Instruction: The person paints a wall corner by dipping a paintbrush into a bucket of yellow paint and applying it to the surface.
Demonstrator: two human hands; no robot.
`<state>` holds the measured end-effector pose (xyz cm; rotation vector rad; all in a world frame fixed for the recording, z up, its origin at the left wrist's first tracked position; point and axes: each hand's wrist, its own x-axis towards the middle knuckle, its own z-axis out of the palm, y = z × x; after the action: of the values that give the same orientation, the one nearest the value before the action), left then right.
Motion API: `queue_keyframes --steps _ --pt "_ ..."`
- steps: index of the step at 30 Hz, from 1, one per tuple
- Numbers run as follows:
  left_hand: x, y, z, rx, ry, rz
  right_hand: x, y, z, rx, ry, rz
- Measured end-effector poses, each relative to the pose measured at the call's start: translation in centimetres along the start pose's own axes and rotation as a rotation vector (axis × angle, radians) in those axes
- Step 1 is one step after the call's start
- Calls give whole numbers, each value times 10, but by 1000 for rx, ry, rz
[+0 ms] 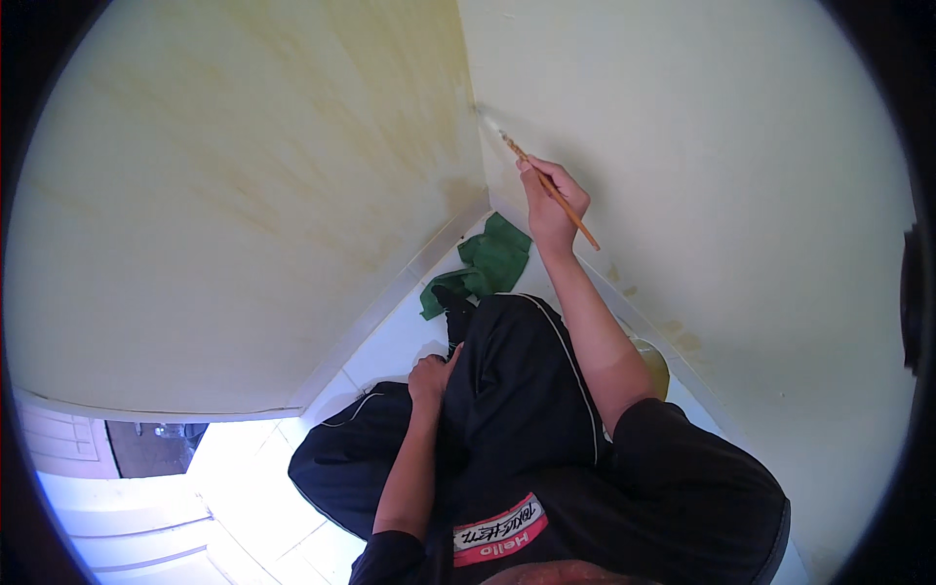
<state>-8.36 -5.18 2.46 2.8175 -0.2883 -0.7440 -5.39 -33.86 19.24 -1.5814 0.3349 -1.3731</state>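
Note:
My right hand (pixel 558 203) is raised at the corner between two walls and closed around a slim paintbrush (pixel 556 193) with a wooden handle. The pale brush tip reaches the right wall (pixel 702 175), close to the corner line. Whether the bristles touch the wall is hard to see. Low by my bent legs, my left hand (pixel 427 380) rests against the dark trousers (pixel 512 370). Its fingers curl down out of sight. A crumpled green cloth (pixel 495 258) lies on the floor in the corner, beyond my foot.
Yellowish streaks mark the left wall (pixel 244 205). A pale skirting strip (pixel 370 312) runs along its foot, above white floor tiles (pixel 385 341). Behind my right forearm stands a partly hidden yellowish container (pixel 655 369). At the lower left, the left wall ends near a bright opening.

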Motion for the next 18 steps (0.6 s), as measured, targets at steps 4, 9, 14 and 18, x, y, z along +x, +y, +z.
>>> queue_keyframes --steps 4,9,14,18 --pt "0 -2 3 -15 16 24 8 -11 5 9 25 -58" --pt "-1 1 5 3 53 37 -1 1 0 0 -59 11" --pt "0 -2 4 5 32 18 3 -6 0 -65 4 11" --pt "3 -4 5 -27 -27 31 15 -15 11 37 41 -21"
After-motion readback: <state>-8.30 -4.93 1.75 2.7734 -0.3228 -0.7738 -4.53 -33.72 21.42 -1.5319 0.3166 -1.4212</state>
